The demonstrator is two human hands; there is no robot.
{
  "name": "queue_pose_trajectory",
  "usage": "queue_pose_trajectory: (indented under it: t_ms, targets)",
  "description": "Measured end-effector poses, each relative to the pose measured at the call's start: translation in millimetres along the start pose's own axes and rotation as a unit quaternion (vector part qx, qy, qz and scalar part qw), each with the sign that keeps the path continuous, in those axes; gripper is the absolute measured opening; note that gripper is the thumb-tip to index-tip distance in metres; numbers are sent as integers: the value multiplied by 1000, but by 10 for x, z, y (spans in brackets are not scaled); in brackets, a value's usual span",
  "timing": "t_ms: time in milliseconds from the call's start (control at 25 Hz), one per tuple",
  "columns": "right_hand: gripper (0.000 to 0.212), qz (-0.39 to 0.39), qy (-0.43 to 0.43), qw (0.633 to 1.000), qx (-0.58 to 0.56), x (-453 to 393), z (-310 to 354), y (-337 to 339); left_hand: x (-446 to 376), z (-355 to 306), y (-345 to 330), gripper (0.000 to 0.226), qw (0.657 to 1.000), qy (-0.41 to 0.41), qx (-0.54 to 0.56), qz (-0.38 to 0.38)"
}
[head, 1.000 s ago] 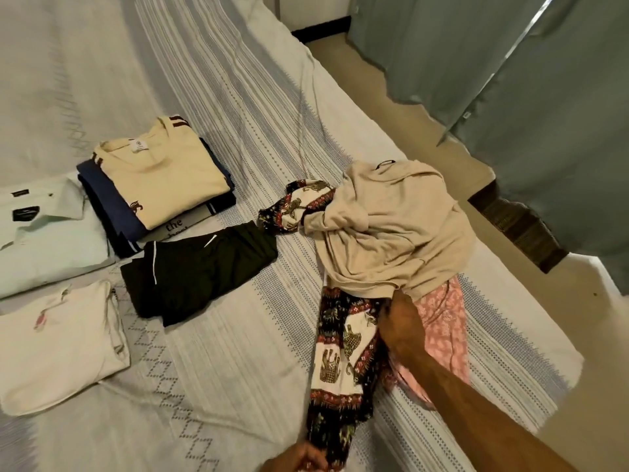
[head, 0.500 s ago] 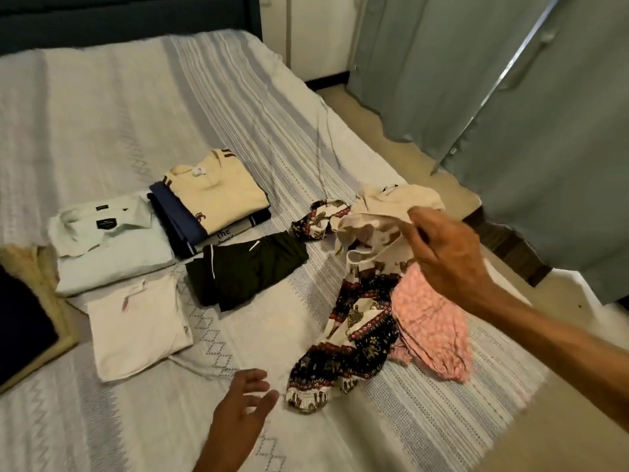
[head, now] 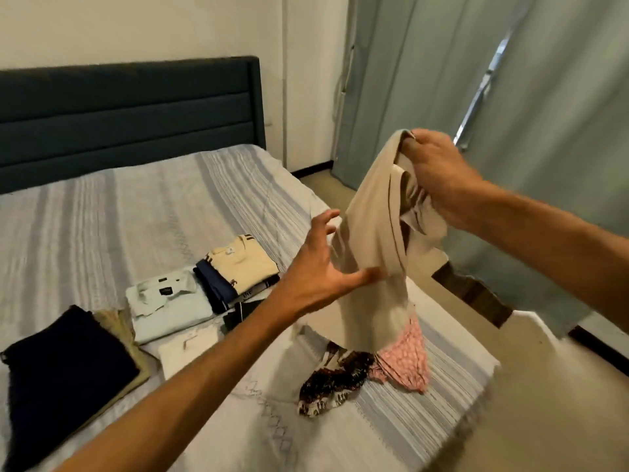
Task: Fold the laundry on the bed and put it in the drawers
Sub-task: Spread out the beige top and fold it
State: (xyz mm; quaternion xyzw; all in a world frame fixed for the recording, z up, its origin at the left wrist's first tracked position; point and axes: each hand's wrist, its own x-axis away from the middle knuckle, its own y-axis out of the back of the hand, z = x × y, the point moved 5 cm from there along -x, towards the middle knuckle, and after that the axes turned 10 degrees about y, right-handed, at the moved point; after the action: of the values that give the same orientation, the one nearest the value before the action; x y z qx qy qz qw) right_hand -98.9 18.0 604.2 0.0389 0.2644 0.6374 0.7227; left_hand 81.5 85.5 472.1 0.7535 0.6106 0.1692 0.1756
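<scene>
My right hand (head: 437, 175) grips the top of a beige garment (head: 371, 253) and holds it up above the bed (head: 143, 206). My left hand (head: 320, 274) is spread open beside the hanging cloth, its thumb touching the garment's lower part. Below the garment lie an unfolded pink patterned piece (head: 405, 359) and a dark elephant-print piece (head: 333, 383). Folded clothes sit to the left: a cream shirt on a navy stack (head: 238, 264), a pale shirt (head: 170, 304), a white piece (head: 190, 349), a black piece over a tan one (head: 64, 366).
A dark headboard (head: 129, 114) stands at the far end. Grey-green curtains (head: 510, 131) hang along the right, with a strip of floor (head: 544, 386) between them and the bed's edge. A dark wooden object (head: 473, 294) sits by the curtain.
My right hand has lifted the beige garment off the heap and high above the bed. My left hand rose from the bedcover to the hanging cloth. The view tilted up.
</scene>
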Motion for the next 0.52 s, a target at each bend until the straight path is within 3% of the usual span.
queue_pose_trajectory:
  t_ms: [80,160,240,280,360,440,520]
  targets:
    - [34,-2,2,998,66,128,463,213,252,-472,-212,128,999,-22,25,33]
    - [29,34,3,991,130,283,750,346,483,-723,-436,132,998,-17,52,-14]
    - [24,108,18,977,181,495,951,451,695,-889,-570,121,993,14,88,-71]
    - [24,156,36,966,202,646,1027,503,805,-933,-594,101,991,29,95,-88]
    - [24,233,90,932,264,970,1132,662,985,-994,-583,53,995,27,22,-92]
    - [26,259,149,889,346,1304,1191,932,1182,-1030,-555,44,996,11,-83,-43]
    - [28,267,169,870,379,1585,1187,1257,1351,-1077,-516,34,973,15,-232,3]
